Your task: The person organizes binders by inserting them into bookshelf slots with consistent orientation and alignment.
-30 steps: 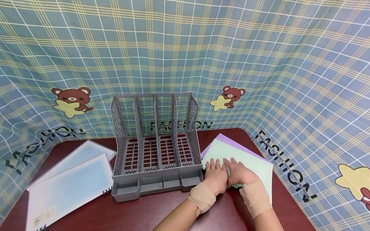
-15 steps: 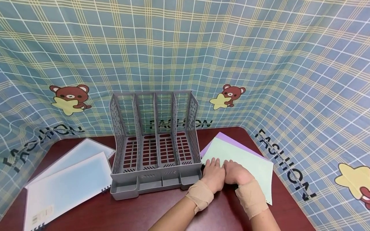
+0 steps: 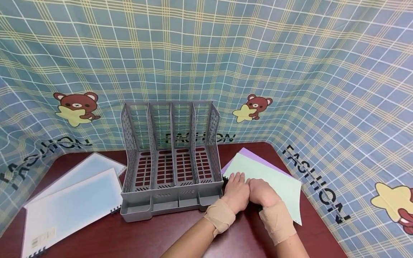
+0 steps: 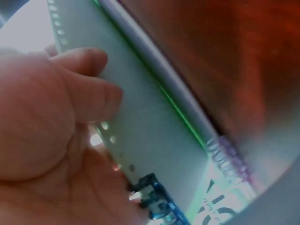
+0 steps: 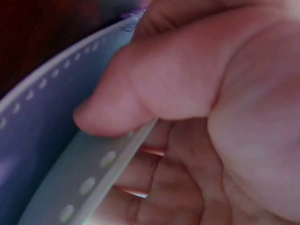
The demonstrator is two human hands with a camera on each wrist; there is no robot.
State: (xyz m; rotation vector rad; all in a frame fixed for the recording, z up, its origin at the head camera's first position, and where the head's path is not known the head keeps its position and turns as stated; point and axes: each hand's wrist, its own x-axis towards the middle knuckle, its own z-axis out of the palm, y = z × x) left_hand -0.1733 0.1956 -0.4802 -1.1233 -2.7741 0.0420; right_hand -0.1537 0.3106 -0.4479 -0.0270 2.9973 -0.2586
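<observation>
Head view: The pale green spiral-bound notebook with punched edge (image 3: 269,181) lies near the right edge of the dark red, glossy counter (image 3: 167,238). It overlaps the purple notebook (image 3: 250,154), whose cover shows along its far side. The left hand (image 3: 237,193) and the right hand (image 3: 264,191) are side by side at the green notebook's near-left bound edge. The grey plastic four-slot file rack (image 3: 167,195) stands to their left, toward the counter's back edge. Two light-blue, white-bordered spiral notebooks (image 3: 74,197) overlap near the counter's left edge.

Left wrist view: The left fingers are clamped on the green notebook's punched edge, beside a dark binding coil (image 4: 161,201).

Right wrist view: The right thumb and fingers pinch the same notebook's punched edge; the purple notebook lies beyond.
</observation>
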